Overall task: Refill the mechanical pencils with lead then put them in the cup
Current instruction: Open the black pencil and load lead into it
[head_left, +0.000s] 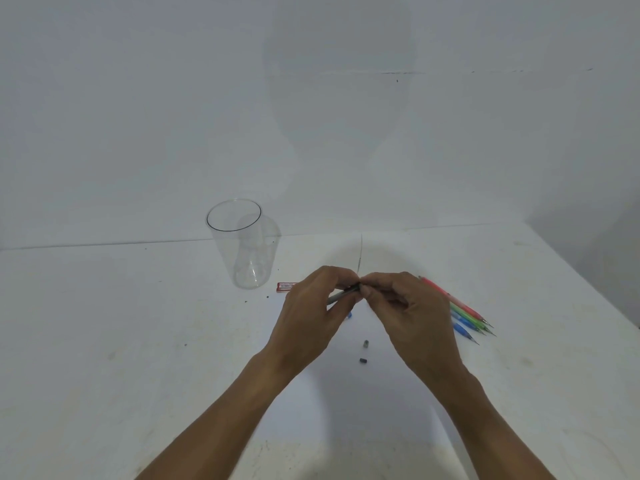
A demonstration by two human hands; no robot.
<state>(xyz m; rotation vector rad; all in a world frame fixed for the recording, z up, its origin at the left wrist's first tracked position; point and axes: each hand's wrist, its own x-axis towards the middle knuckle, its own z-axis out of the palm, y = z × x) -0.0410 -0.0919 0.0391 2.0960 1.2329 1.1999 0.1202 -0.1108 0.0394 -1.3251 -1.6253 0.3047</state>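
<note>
Grey pencil (341, 293): held above the table between both hands, slanted, upper end at the meeting fingertips
Left hand (311, 303): closed around the grey pencil's barrel
Right hand (412, 306): fingertips pinched at the pencil's upper end, grasping a thin lead (361, 252) that stands up from the pinch
Cup (240, 244): clear, upright, empty, left of the hands, well apart from them
Lead case (286, 286): red, flat on the table, just right of the cup's base, partly hidden by the left hand
Spare pencils (464, 315): pink, green and blue, lying side by side right of the right hand, tips pointing right
Small dark parts (363, 351): two, loose on the table (104, 341) below the hands
</note>
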